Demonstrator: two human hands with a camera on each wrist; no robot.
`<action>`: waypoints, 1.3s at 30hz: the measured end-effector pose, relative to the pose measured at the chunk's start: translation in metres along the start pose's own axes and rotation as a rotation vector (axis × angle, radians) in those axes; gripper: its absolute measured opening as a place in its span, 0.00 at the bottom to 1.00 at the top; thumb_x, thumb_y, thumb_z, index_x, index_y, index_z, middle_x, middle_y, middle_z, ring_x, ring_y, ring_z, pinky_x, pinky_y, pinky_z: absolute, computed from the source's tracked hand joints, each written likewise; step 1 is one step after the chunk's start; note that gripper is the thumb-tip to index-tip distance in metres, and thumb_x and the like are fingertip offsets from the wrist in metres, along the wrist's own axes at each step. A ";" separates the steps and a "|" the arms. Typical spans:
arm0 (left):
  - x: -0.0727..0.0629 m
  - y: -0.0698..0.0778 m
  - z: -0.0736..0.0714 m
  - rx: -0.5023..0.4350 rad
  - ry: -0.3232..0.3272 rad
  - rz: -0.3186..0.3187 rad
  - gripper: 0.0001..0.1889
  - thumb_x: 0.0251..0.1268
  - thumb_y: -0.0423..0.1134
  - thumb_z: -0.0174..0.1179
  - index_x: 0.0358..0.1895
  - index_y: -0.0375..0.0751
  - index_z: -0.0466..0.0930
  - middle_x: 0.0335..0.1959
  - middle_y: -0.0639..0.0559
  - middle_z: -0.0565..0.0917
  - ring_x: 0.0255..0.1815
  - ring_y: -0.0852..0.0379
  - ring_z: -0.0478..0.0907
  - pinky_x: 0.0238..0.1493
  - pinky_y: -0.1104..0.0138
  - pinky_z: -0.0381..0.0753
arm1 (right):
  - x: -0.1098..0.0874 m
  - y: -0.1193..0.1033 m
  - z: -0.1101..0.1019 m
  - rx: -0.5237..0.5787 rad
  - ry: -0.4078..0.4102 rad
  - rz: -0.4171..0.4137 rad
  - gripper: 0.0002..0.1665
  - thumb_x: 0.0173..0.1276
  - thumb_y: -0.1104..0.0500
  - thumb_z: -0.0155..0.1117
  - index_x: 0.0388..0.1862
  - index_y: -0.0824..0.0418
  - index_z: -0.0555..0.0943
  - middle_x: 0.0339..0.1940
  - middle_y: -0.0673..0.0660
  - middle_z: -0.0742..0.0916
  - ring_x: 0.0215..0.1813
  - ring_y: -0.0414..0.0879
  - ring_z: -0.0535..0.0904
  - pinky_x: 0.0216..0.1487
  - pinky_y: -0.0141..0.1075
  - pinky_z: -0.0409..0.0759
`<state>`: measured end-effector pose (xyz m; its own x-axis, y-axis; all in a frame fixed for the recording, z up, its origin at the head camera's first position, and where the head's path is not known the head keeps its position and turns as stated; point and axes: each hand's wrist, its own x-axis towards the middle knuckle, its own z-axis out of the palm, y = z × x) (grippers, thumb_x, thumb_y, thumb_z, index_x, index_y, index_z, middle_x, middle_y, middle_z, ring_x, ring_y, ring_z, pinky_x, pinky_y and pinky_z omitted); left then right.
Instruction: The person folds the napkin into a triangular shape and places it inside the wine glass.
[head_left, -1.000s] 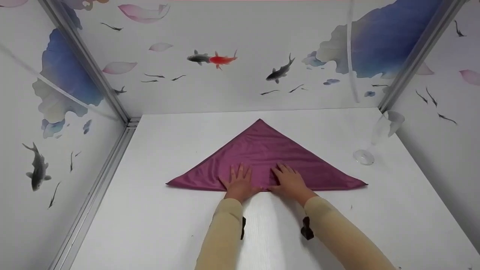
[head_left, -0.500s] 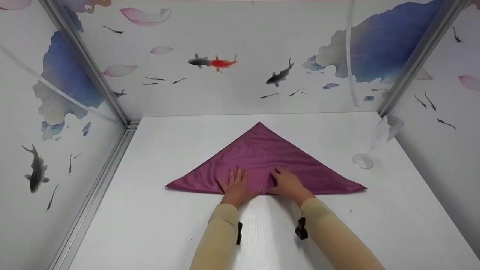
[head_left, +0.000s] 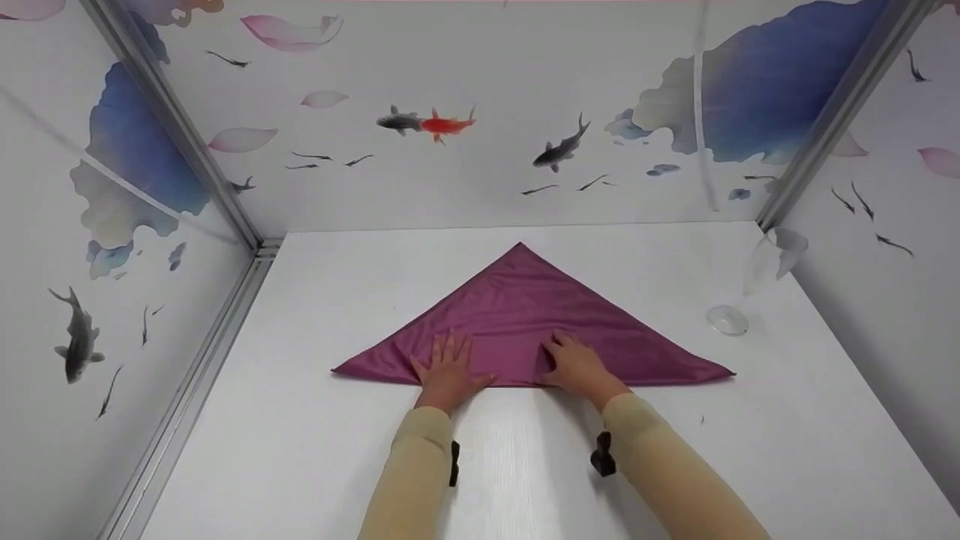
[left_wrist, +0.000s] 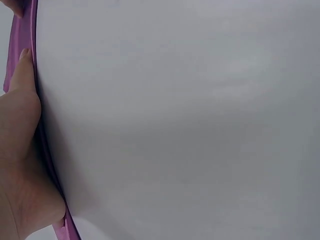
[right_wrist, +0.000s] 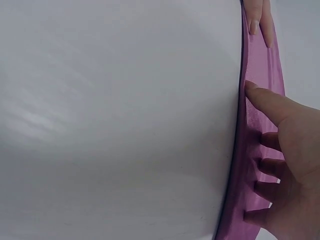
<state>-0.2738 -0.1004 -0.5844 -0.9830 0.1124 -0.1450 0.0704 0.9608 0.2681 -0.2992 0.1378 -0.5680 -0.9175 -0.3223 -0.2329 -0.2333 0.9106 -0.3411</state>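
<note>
A purple cloth napkin [head_left: 525, 300] lies folded into a triangle on the white table, its peak toward the back wall and its long folded edge toward me. My left hand [head_left: 450, 375] rests flat on the cloth left of the middle, fingers spread, thumb along the near edge. To its right, my right hand [head_left: 581, 367] touches the cloth with bent fingertips and thumb, the palm raised. In the right wrist view the fingertips of the right hand [right_wrist: 300, 155] press down on the napkin [right_wrist: 257, 105], apart from one another. The left wrist view shows the left hand [left_wrist: 20, 135] along the fold.
A clear stemmed glass [head_left: 772, 259] with a round base stands at the table's right back corner. White panels painted with fish and petals [head_left: 442, 124] wall the table [head_left: 315, 450] at the back and both sides, joined by metal rails [head_left: 187, 142].
My left hand has slid left along the near part of the napkin, away from the right hand. The right hand stays about where it was, and the napkin keeps its triangle shape.
</note>
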 end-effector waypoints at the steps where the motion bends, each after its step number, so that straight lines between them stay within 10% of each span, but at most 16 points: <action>1: 0.000 -0.003 -0.001 0.001 0.001 -0.004 0.49 0.60 0.73 0.51 0.78 0.50 0.50 0.79 0.46 0.44 0.78 0.41 0.35 0.63 0.28 0.35 | 0.000 0.000 0.000 0.001 0.000 -0.001 0.47 0.64 0.45 0.69 0.74 0.66 0.63 0.75 0.69 0.61 0.75 0.65 0.54 0.69 0.62 0.53; 23: -0.008 -0.083 -0.012 -0.008 0.034 -0.033 0.45 0.63 0.70 0.51 0.78 0.53 0.51 0.79 0.44 0.48 0.77 0.38 0.38 0.64 0.29 0.35 | -0.001 -0.001 0.000 0.006 -0.015 0.011 0.47 0.65 0.45 0.68 0.74 0.67 0.62 0.75 0.69 0.60 0.75 0.64 0.53 0.70 0.61 0.52; 39: -0.013 -0.075 -0.027 0.005 0.006 -0.037 0.44 0.65 0.65 0.53 0.78 0.45 0.53 0.78 0.39 0.49 0.77 0.34 0.38 0.63 0.28 0.37 | -0.002 -0.004 -0.003 0.012 -0.010 0.009 0.48 0.64 0.45 0.69 0.74 0.67 0.62 0.75 0.70 0.61 0.75 0.64 0.54 0.70 0.60 0.54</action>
<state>-0.2709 -0.1811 -0.5771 -0.9860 0.0751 -0.1488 0.0347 0.9656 0.2578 -0.2975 0.1353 -0.5636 -0.9162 -0.3168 -0.2453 -0.2213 0.9105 -0.3494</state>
